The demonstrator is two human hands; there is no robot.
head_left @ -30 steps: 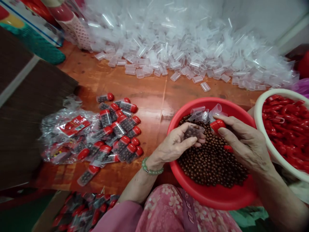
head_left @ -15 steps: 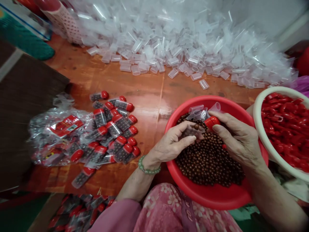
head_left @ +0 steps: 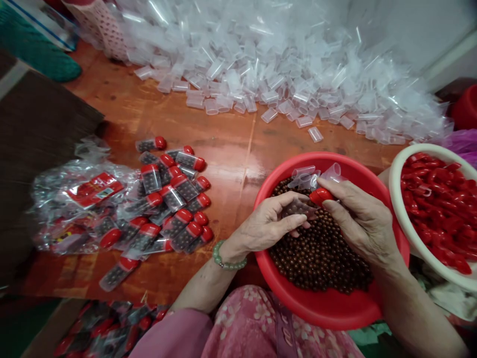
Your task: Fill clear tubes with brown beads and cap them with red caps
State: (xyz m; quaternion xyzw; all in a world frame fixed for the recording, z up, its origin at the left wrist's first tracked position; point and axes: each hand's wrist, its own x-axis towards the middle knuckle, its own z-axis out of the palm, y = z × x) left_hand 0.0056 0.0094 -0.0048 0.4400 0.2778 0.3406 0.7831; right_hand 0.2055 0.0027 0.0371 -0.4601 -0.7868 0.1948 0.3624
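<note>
Over a red basin (head_left: 328, 315) of small brown balls (head_left: 316, 263), my left hand (head_left: 270, 221) grips a clear plastic container (head_left: 294, 209) with dark balls inside. My right hand (head_left: 363, 214) pinches a red cap (head_left: 320, 196) between thumb and fingers, close to the container's open end; whether the two touch I cannot tell. A few clear tubes (head_left: 303, 174) lie on the balls at the basin's far side, partly behind my right hand.
A heap of clear plastic tubes (head_left: 238, 84) lines the table's back. Filled red-capped containers (head_left: 182, 189) lie at left, beside a crumpled clear bag (head_left: 48, 209). On the right stands a cream tub (head_left: 397, 199) of red caps (head_left: 439, 209). More filled containers (head_left: 112, 328) sit below the table's edge.
My right hand has brought the red cap leftward, up to the open end of the container. My left hand keeps its hold, the container slightly turned. The view has shifted a little.
</note>
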